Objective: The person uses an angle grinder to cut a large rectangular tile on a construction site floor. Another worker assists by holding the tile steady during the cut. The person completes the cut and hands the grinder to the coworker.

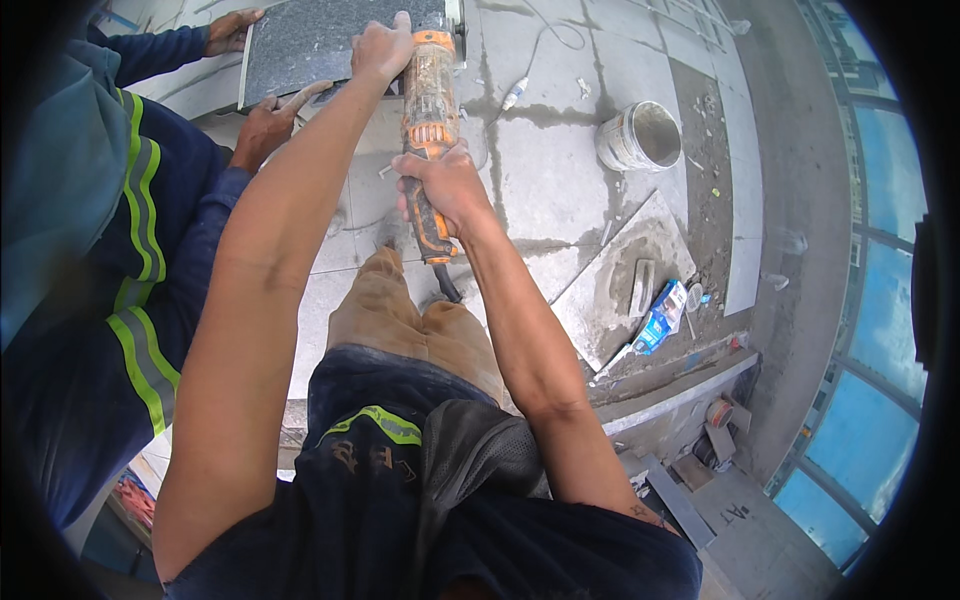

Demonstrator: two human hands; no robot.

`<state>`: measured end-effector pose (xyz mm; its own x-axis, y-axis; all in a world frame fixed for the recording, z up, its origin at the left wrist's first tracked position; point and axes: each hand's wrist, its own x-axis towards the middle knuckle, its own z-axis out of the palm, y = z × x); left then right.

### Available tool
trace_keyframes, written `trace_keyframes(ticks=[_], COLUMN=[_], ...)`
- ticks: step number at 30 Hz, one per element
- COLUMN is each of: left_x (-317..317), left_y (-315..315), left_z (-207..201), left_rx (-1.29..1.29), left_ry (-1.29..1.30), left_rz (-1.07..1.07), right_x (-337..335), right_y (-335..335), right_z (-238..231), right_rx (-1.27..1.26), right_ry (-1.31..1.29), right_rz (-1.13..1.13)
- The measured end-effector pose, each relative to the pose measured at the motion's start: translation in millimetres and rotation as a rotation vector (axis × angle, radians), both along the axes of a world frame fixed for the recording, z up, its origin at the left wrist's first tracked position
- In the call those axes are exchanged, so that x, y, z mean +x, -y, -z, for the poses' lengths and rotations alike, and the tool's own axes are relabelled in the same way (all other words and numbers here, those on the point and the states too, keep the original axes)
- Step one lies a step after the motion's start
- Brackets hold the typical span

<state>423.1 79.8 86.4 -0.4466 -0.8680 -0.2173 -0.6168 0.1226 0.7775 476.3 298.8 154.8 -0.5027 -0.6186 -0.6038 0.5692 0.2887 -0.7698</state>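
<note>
Dusty pale floor tiles [550, 160] with dark-smeared joints spread away, blue panes [890, 320] curving along the right; a scuffed round bucket [614, 140] stands at far right; the grimy orange power tool [432, 100] is at far centre, beside a flat, speckled dark slab [310, 50]; the right hand [450, 185] is wrapped around its rear handle; the left hand [385, 50] is at its front end (its exact grip I cannot tell); a co-worker's hand [230, 32] touches the slab's left edge.
</note>
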Motion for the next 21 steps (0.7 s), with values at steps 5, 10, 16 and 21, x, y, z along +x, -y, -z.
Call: trace_keyframes(ticks=[5,10,16,21], left_x=[25,38,39,42], left_y=[25,23,27,25], left_z=[13,28,25,19], left_rx=[-0.581,-0.559,-0.558,-0.556], left_ry=[0.503,0.63,0.646,0.646], left_rz=[0.383,0.485,0.513,0.54], right_x=[-3,-6,-8,-12], right_y=[-2,-1,1,4], right_z=[-4,-4,0,3], right_rx=[-0.011,-0.041,-0.044,-0.069], right_ry=[0.016,0.008,0.027,0.031], right_rz=[-0.042,-0.032,-0.029,-0.037])
